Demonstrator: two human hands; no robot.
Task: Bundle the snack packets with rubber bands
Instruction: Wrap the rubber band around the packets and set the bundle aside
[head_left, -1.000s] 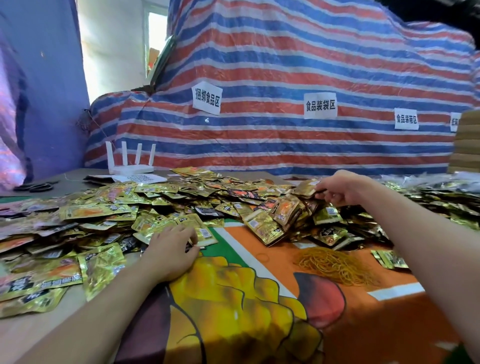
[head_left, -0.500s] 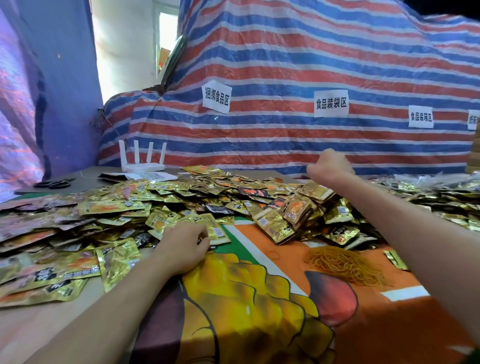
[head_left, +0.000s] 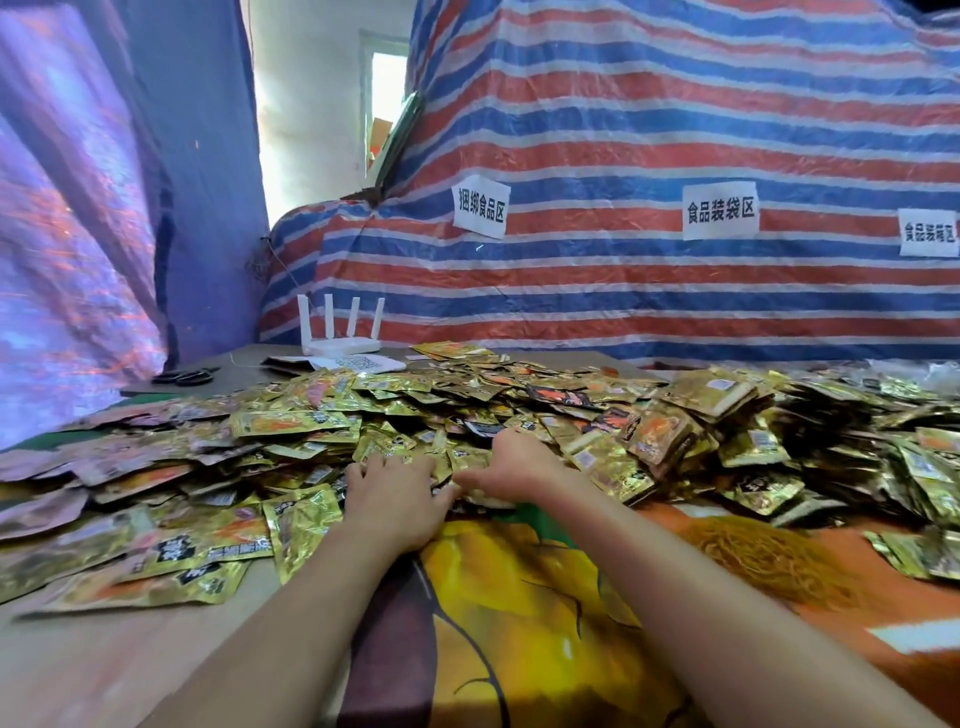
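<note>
hands (head_left: 395, 501) on snack packets (head_left: 519, 395), rubber bands (head_left: 769, 561) beside

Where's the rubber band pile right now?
In the head view, the rubber bands lie on the orange cloth at the right, beside the right forearm and in front of the packets.

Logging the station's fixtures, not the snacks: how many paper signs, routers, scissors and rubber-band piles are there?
White paper signs with black text: 3
White plastic four-antenna router: 1
Black scissors: 1
Pile of yellow-orange rubber bands: 1
Total: 6
</note>
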